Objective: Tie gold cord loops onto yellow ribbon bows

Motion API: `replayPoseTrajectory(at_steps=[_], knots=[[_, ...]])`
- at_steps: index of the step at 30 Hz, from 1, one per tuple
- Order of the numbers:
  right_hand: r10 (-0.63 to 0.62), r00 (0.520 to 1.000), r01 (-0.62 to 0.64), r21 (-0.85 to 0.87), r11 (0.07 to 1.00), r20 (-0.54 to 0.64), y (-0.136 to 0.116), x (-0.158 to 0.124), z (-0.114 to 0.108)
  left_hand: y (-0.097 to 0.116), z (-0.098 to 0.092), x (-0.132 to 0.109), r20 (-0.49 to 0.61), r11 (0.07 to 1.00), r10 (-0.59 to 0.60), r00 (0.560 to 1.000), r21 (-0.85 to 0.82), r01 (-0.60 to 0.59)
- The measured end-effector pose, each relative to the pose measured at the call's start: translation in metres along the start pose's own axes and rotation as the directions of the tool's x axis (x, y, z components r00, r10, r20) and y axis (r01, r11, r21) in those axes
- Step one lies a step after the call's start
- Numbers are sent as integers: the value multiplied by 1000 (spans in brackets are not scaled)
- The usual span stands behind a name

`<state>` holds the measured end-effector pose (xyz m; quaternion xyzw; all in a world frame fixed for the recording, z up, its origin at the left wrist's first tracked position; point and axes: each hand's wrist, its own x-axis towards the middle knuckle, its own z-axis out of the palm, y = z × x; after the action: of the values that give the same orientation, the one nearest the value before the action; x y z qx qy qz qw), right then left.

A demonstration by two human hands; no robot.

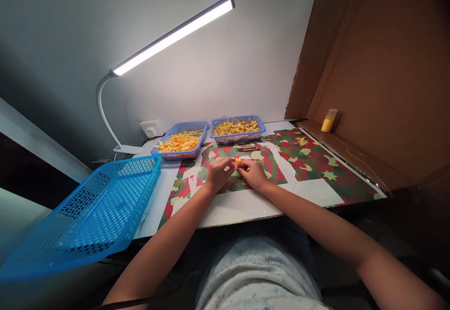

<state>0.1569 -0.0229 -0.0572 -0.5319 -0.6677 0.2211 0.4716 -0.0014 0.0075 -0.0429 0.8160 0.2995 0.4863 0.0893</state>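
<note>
My left hand (220, 173) and my right hand (253, 173) meet over the table, fingertips pinched together. Between them is a small yellow ribbon-like piece (238, 161), mostly covered by the fingers. A thin dark strand (222, 150) curves up just beyond my left hand. Behind the hands lies a small tool with a dark red handle (250, 149); its exact kind is unclear. Farther back, one blue-purple basket (176, 156) holds yellow-orange ribbon-like pieces (181, 141). Beside it, another basket (239, 138) is filled with golden pieces (236, 126) with thin, wiry ends.
A large blue perforated basket (119, 207) stands at the left table edge. A lit lamp (176, 33) leans over the table (242, 207), which has a camouflage-patterned cover. A small yellow-filled bottle (328, 121) stands by the cardboard panel (379, 80) at right. One yellow piece (301, 140) lies right.
</note>
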Motion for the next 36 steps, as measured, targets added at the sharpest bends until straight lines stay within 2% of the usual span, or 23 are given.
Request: replayPoseTrajectory(at_steps=[3, 5, 9, 11, 17, 36], knots=[[-20, 1000, 21, 20, 1000, -11, -1, 0, 0, -1, 1, 0, -32, 983, -161, 986, -90, 158], [-40, 999, 41, 32, 999, -25, -2, 0, 0, -3, 2, 0, -33, 938, -285, 958, -215, 272], [-72, 996, 75, 44, 996, -48, -3, -1, 0, -4, 4, 1, 52, 802, -436, 898, -429, 415], [-87, 995, 89, 46, 995, -46, -3, -1, 0, -4, 5, 1, 87, 775, -447, 890, -460, 434], [-104, 993, 106, 36, 994, -63, -7, -2, -2, -3, 5, 1, 117, 775, -448, 886, -443, 451], [-117, 989, 120, 24, 993, -93, -9, -3, -3, -6, 5, -1, 46, 861, -377, 925, -351, 368]])
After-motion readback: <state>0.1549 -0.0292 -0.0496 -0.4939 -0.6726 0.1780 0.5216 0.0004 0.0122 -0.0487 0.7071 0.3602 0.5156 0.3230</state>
